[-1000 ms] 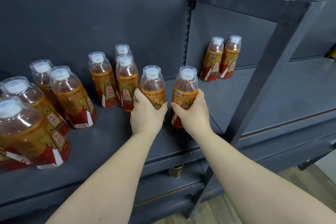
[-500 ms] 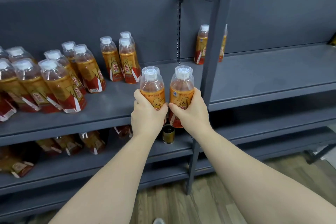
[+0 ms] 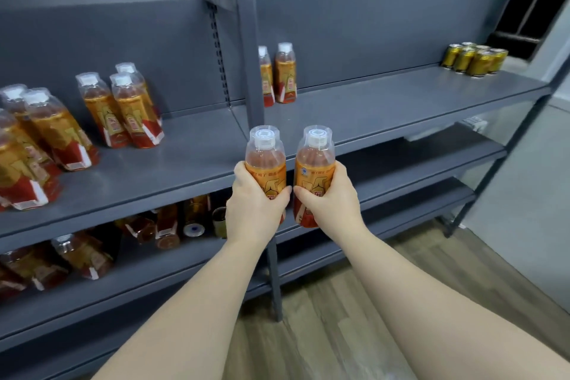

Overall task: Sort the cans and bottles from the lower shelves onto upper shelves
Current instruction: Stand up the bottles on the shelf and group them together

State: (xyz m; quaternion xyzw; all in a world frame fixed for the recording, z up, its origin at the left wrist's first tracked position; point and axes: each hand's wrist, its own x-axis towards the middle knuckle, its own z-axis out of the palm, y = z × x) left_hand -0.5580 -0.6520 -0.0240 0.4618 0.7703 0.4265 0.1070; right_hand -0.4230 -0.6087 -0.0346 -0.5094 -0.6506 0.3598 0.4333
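Note:
My left hand (image 3: 256, 207) grips an orange drink bottle (image 3: 265, 154) with a clear cap, held upright. My right hand (image 3: 331, 200) grips a second orange bottle (image 3: 316, 157) beside it. Both bottles hang in the air just in front of the upper shelf's front edge (image 3: 191, 191), near the grey upright post (image 3: 251, 55). Several matching bottles (image 3: 123, 111) stand on the upper shelf at the left. Two bottles (image 3: 285, 74) stand against the back panel right of the post. Several gold cans (image 3: 475, 58) stand at the shelf's far right.
The lower shelf (image 3: 132, 281) holds several bottles lying or leaning (image 3: 83, 256) and a gold can (image 3: 219, 220) behind my left wrist. The right section of the upper shelf (image 3: 401, 102) is bare between the two bottles and the cans. Wood floor (image 3: 324, 318) lies below.
Both hands have pulled the two bottles back off the upper shelf and toward me. The view has drawn back and turned right, bringing the gold cans into sight.

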